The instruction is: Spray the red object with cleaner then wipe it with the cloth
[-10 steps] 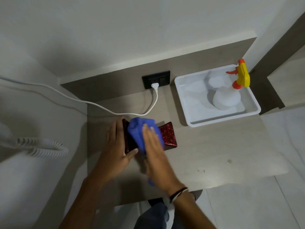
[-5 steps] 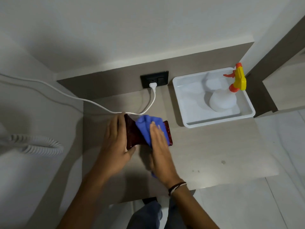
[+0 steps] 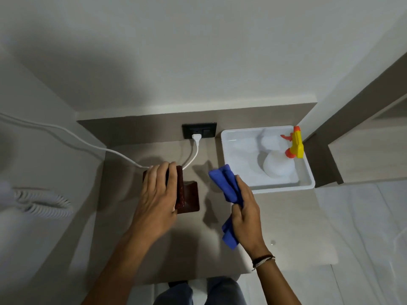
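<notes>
The dark red object (image 3: pixel 188 195) lies on the grey table top (image 3: pixel 198 243), tipped up on its left side. My left hand (image 3: pixel 157 194) grips that raised left part from above. My right hand (image 3: pixel 245 208) is to the right of the object, apart from it, and holds the folded blue cloth (image 3: pixel 226 183), whose ends stick out above and below the fingers. The white spray bottle (image 3: pixel 278 165) with a yellow and orange trigger head stands in the white tray (image 3: pixel 284 187) at the back right.
A white plug (image 3: pixel 196 137) sits in the black wall socket (image 3: pixel 199 130); its cable runs left across the table behind the red object. A coiled white cord (image 3: pixel 41 203) hangs at the left. Walls close the table in at the left and back.
My right hand has lifted the blue cloth off the red object and moved it right. My left hand has tilted the object up on its left side.
</notes>
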### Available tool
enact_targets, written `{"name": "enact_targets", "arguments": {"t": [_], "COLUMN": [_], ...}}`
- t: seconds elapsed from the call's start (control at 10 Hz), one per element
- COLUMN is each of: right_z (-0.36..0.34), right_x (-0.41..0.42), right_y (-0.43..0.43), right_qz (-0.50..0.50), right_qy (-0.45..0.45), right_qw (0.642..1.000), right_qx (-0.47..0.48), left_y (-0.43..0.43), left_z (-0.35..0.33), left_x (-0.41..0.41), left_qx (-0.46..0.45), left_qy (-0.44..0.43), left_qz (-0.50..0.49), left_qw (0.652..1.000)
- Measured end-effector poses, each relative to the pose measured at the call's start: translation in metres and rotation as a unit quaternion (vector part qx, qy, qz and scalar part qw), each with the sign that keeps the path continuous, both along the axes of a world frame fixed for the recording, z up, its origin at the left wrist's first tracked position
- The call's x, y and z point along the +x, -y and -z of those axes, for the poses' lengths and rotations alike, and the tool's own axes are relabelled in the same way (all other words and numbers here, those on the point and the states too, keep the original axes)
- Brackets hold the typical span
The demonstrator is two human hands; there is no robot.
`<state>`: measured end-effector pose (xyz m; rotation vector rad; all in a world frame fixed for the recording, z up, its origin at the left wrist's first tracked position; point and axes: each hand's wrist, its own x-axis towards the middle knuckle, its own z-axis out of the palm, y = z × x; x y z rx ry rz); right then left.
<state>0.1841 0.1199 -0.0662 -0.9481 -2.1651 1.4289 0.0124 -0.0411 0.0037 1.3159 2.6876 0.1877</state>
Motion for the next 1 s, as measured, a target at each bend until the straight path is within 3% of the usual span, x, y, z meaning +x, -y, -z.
{"name": "enact_targets", "arguments": {"t": [0.1,0.4,0.5,0.6,0.7,0.9,1.0], "right_z": [-0.012,0.0,0.026,0.06,0.07,0.056,0.041], "right_x": [-0.004,-0.056,-0.076,-0.084,-0.084,-0.081,-0.079], "right_y": [-0.03,-0.131,-0.136,-0.133,-0.128,-0.124,-0.112], "right_qz": [0.005,-0.047,-0.167,-0.273,-0.268,-0.263,-0.215], "right_qy": [-0.003,0.099,0.159,0.343,0.371,0.368,0.297], "right_qw": [1.0,0.991,0.964,0.863,0.844,0.845,0.883], "right_qx": [-0.007,0.081,0.132,0.252,0.279,0.286,0.294], "left_y": [-0.009,-0.029,-0.027,-0.028,-0.032,-0.031,-0.033], "left_z": [0.002,0.01,0.019,0.02,0.017,0.018,0.017], "left_x": [0.003,0.009,0.006,0.008,0.012,0.014,0.017], "left_qx": [-0.004,-0.054,-0.071,-0.053,-0.025,0.003,0.01], "left_qy": [-0.008,-0.017,-0.03,-0.033,-0.053,-0.091,-0.087], "left_qz": [-0.004,-0.004,0.002,-0.002,-0.003,-0.016,-0.026], "left_qw": [1.0,0.998,0.997,0.998,0.998,0.996,0.996]}}
